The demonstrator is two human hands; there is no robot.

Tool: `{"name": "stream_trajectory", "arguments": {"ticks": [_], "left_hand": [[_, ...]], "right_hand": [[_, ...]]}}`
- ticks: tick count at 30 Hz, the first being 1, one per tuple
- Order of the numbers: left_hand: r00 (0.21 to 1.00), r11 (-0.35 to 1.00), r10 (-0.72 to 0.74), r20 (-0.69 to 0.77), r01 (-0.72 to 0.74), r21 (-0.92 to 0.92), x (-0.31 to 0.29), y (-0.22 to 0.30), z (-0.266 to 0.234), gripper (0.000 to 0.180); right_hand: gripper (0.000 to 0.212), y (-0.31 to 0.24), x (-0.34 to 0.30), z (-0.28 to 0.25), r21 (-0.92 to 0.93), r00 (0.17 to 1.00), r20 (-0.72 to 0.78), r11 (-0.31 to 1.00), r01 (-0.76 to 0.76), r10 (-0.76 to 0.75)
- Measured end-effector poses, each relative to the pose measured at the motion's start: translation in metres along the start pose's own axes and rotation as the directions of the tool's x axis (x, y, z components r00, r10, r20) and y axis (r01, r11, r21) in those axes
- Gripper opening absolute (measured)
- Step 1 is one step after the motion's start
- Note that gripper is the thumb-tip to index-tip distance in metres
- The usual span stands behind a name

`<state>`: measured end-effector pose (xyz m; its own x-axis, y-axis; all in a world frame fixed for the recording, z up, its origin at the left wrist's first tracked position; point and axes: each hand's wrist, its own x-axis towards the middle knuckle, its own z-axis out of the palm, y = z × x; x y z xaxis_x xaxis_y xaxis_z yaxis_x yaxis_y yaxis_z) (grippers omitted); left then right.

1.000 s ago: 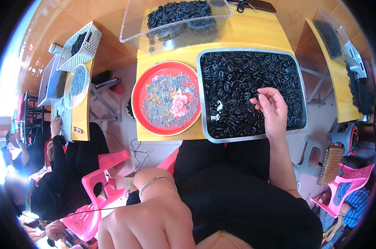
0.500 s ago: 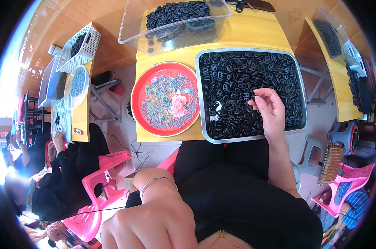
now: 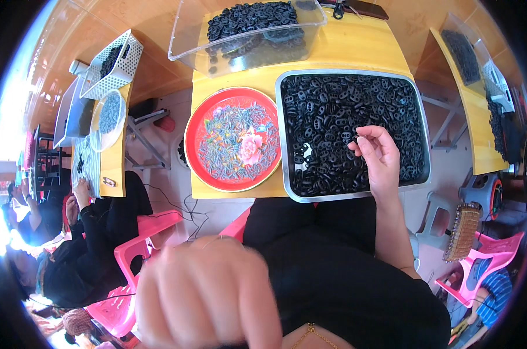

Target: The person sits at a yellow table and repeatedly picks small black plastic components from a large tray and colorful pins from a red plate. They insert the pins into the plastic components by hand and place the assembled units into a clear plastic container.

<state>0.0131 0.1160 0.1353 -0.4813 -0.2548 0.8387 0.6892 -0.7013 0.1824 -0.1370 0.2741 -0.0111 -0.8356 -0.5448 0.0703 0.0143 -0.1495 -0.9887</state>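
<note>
The head view looks down on a yellow table (image 3: 356, 49) with a metal tray (image 3: 286, 168) on its right half, filled with small black plastic rings (image 3: 327, 122). The right hand (image 3: 377, 157) lies over the tray's near right part, thumb and forefinger pinched together on one black ring at its fingertips (image 3: 356, 138), the other fingers loosely curled above the heap. The left hand (image 3: 208, 299) is raised close to the camera, low in the picture and well apart from the tray; it is blurred, its back toward the lens and fingers bent down, and whether it holds anything cannot be told.

Just left of the tray, touching its edge, sits a round red plate (image 3: 202, 125) holding thin grey-blue pieces over a flower pattern. Behind both stands a clear plastic box (image 3: 185, 43) with more black rings. To the left, another person in black (image 3: 94, 232) sits on a pink chair (image 3: 141, 232) at a second yellow table (image 3: 118, 168) bearing a white basket (image 3: 129, 55).
</note>
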Motion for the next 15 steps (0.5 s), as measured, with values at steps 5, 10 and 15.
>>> {"name": "stream_trajectory", "arguments": {"ticks": [5,10,15], "left_hand": [[0.849,0.987,-0.067,-0.524,0.135,0.091,-0.029,-0.002,-0.043,0.044],[0.737,0.983,-0.071,-0.672,0.165,0.077,-0.050,-0.008,-0.067,0.045],[0.673,0.980,-0.044,-0.738,0.174,0.101,-0.056,-0.010,-0.071,0.045]], "right_hand": [[0.014,-0.003,0.002,0.005,-0.006,1.000,0.004,1.000,-0.023,0.023],[0.013,-0.004,0.002,0.003,-0.012,1.000,-0.001,1.000,-0.023,0.023],[0.014,-0.003,0.001,0.004,-0.006,1.000,0.004,1.000,-0.021,0.021]]}}
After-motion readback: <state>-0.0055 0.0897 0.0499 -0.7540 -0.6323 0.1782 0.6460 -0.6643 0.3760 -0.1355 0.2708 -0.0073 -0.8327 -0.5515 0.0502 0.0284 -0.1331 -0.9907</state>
